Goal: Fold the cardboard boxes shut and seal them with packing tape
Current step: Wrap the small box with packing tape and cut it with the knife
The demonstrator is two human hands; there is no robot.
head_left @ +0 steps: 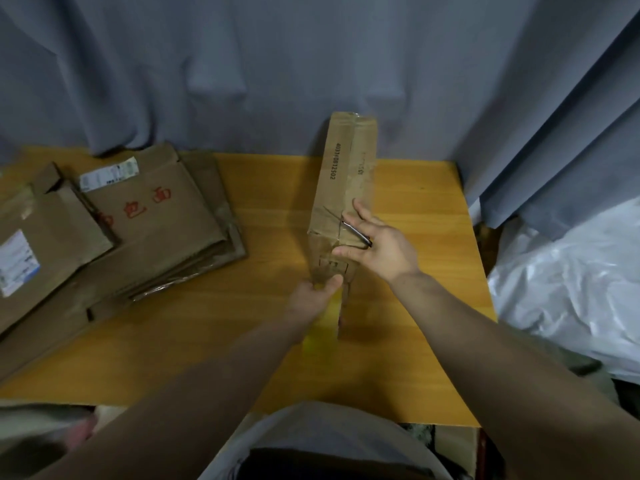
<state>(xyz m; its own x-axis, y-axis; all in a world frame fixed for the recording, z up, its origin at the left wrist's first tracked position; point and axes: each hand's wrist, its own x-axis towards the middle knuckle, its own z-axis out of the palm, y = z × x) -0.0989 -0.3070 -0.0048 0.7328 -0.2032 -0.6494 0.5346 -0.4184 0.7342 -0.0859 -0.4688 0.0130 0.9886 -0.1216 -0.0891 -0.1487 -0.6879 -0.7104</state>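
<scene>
A long narrow cardboard box lies lengthwise on the wooden table, with clear tape along its top seam. My right hand rests on the box's near top, fingers spread and straight. A thin dark metal tool lies across those fingers. My left hand grips a yellowish roll of packing tape at the box's near end, thumb against the end flap. The roll is blurred and partly hidden under the hand.
A stack of flattened cardboard boxes with labels and red characters covers the table's left side. Grey curtains hang close behind the table. A white plastic bag lies past the right edge.
</scene>
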